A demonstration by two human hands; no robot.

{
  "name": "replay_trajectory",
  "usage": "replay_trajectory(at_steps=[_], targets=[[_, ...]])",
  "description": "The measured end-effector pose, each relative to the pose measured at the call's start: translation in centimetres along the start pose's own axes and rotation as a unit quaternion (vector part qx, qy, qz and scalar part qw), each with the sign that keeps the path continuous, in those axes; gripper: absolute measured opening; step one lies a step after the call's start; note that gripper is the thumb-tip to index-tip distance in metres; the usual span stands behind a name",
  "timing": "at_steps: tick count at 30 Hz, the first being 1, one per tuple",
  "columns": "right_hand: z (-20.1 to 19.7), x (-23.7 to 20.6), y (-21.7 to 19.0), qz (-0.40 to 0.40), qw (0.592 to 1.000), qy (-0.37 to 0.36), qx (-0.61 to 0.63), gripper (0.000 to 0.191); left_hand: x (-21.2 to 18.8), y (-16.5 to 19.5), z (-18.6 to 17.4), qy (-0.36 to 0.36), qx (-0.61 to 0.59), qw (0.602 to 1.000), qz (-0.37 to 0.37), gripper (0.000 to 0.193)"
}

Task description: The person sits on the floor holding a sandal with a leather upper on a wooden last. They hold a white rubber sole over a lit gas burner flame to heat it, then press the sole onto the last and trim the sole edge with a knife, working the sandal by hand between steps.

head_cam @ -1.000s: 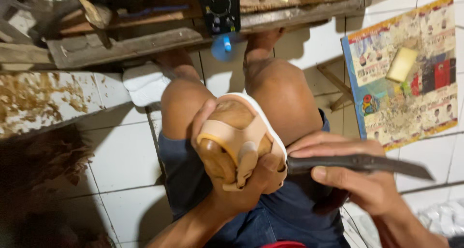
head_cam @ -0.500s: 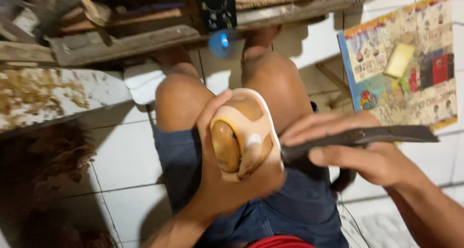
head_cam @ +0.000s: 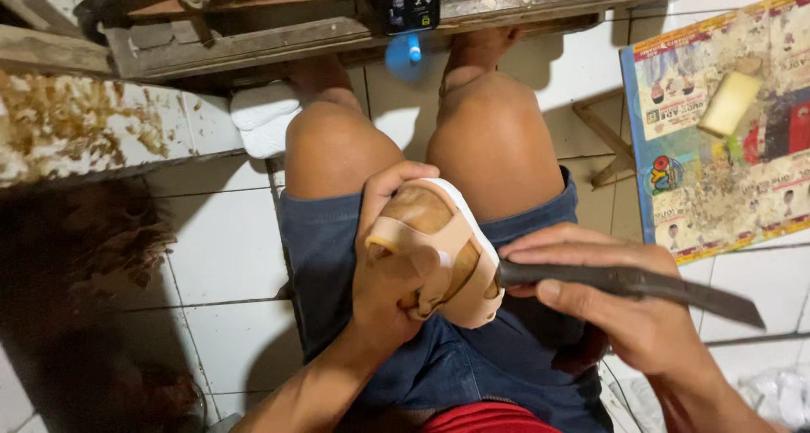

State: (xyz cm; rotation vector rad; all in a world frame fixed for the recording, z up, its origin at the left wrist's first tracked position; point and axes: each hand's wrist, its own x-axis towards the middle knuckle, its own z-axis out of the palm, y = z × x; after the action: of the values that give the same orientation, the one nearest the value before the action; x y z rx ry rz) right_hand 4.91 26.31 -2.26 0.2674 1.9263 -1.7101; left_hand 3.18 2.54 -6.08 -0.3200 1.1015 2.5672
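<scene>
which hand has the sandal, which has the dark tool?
The left hand grips the tan sandal over the lap. The right hand holds the long dark tool, its tip against the sandal's edge.

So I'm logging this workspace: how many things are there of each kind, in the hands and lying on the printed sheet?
Sandal, held in the left hand: 1
Dark metal tool, held in the right hand: 1
Yellowish block on the printed sheet: 1
Printed sheet: 1
Total: 4

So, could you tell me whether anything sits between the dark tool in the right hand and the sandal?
Nothing visible does: the tool in the right hand already meets the sandal, which the left hand grips.
</scene>
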Motion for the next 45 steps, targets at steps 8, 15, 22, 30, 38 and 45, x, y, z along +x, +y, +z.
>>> replay_trajectory(at_steps=[8, 15, 22, 30, 38, 45], targets=[[-1.5, 3.8, -3.0, -0.089, 0.981, -0.160, -0.060, 0.025, 0.5, 1.7, -0.6, -0.062, 0.109, 0.991, -0.039, 0.063], [-0.7, 4.7, -4.4, -0.104, 0.978, -0.176, -0.036, 0.028, 0.9, 2.5, -0.6, -0.082, 0.059, 0.992, -0.076, 0.061], [-1.0, 3.8, -3.8, -0.078, 0.984, -0.123, -0.105, 0.029, 1.0, 2.7, -0.7, -0.087, 0.113, 0.983, -0.116, 0.058], [-1.2, 3.2, -4.2, -0.092, 0.980, -0.142, -0.101, 0.031, 1.0, 2.7, -0.5, -0.078, 0.066, 0.992, -0.069, 0.060], [0.6, 1.3, -1.9, -0.055, 0.996, -0.006, -0.066, 0.029, 0.5, 2.7, -0.5, -0.100, 0.094, 0.985, -0.103, 0.057], [0.8, 2.1, -2.8, -0.025, 0.999, -0.006, 0.034, 0.029, 0.7, 3.1, -0.1, -0.124, 0.041, 0.985, -0.110, 0.053]])
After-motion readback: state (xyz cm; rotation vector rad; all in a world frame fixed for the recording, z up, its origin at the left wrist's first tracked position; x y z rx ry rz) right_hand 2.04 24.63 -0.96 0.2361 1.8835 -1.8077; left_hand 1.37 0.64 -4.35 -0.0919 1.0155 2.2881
